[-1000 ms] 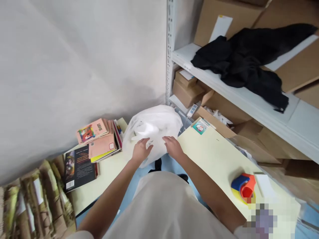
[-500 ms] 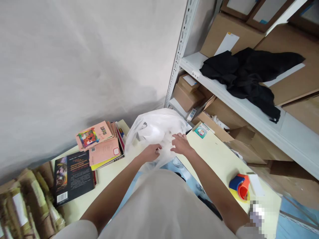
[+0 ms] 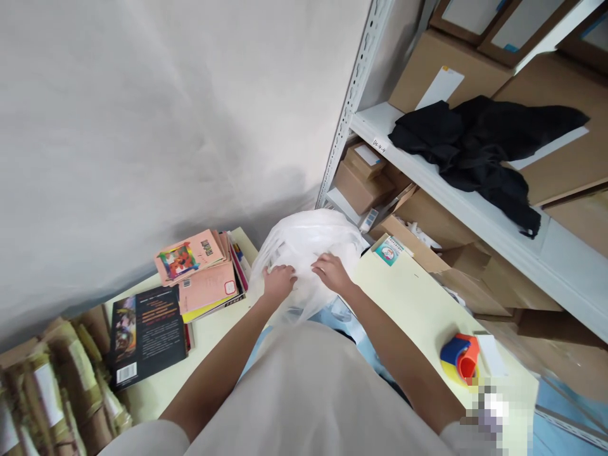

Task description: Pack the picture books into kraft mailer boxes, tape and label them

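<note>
At the far left, bundles of flat brown kraft-paper packets with white labels (image 3: 52, 392) stand packed on edge below the corner of the pale yellow bench (image 3: 418, 297), whose smooth matte top runs in an L around the person. On it lies a glossy black paperback book (image 3: 147, 332), flat, its corner just beside a fanned stack of thin pink and salmon booklets (image 3: 204, 272) that reaches back close to the plain grey-white wall (image 3: 166, 107). Right of the stack, at the inner corner of the bench, sits the puffy, crinkled translucent white plastic bag (image 3: 308, 244), rounded and soft, its lower end hanging over the bench edge toward the person's lap. The left hand (image 3: 279, 280) has its fingers curled into the film, its grip pinching a fold of the bag; the right hand (image 3: 331, 273) lies just beside it with fingers bent onto the same surface, pressing or gathering the plastic, though whether it truly clasps a fold I cannot tell. Beyond the bag, a small square teal-and-white card (image 3: 388, 249) rests at the bench's back edge, then a long bare stretch of bench lies open toward a red, blue and yellow plastic tape dispenser (image 3: 460, 360) near the right end. Behind runs a white perforated metal shelf rack (image 3: 456, 190) crowded with brown cardboard boxes (image 3: 363, 180), a limp crumpled black cloth (image 3: 479, 149) draped over its upper board
</note>
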`<state>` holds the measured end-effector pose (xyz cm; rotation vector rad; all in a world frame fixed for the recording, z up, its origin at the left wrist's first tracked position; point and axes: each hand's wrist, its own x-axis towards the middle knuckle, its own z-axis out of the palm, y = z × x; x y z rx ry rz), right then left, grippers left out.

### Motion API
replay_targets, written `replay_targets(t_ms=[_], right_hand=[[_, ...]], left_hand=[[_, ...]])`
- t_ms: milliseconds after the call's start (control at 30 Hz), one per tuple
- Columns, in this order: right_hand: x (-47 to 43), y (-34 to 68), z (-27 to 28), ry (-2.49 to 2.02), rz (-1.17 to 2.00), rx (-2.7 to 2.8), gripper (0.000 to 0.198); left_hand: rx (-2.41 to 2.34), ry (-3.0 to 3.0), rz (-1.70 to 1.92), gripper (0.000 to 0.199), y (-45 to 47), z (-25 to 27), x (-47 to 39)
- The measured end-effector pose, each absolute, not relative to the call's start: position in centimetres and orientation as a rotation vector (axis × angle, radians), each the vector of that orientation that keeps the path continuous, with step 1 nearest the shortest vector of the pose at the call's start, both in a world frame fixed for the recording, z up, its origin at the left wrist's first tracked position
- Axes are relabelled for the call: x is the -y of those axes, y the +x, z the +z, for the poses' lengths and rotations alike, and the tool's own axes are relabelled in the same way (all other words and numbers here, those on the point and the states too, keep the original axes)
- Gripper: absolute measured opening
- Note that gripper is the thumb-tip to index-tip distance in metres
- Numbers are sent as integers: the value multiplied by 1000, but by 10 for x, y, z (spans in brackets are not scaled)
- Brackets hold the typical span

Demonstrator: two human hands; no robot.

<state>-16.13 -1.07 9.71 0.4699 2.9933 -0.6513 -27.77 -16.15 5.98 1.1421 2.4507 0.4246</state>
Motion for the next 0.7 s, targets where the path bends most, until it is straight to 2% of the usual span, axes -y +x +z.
replay_targets(t_ms=[67,133,267,300,333,433,467,600,700], right_hand=[[3,-148,106,571,-1009,-3088,22],[-1,-139,115,697,-1355,-3091,21],[1,-132,137,869,-2040,-2784,27],[3,-133,143,873,-2176,-2656,29],[6,-133,148,871,-2279,-2536,30],[9,-136,161,901,-2455,-2343,32],[9,-136,165,954,-2501,-2345,32],[2,-133,183,1204,-2665,-2469,30],[0,-126,209,1132,-2571,-2607,32]], left_hand=[[-2455,1136,432,16,-278,62,167],[-2440,1120,471,23,-278,68,171],[-2389,1225,776,77,-271,94,164],[-2356,1285,862,82,-269,101,159],[-2315,1338,936,76,-266,108,153],[-2155,1377,1091,33,-262,123,136],[-2097,1344,1141,26,-263,126,133],[-1885,1261,1327,25,-273,135,128],[-1852,1333,1380,22,-279,153,126]])
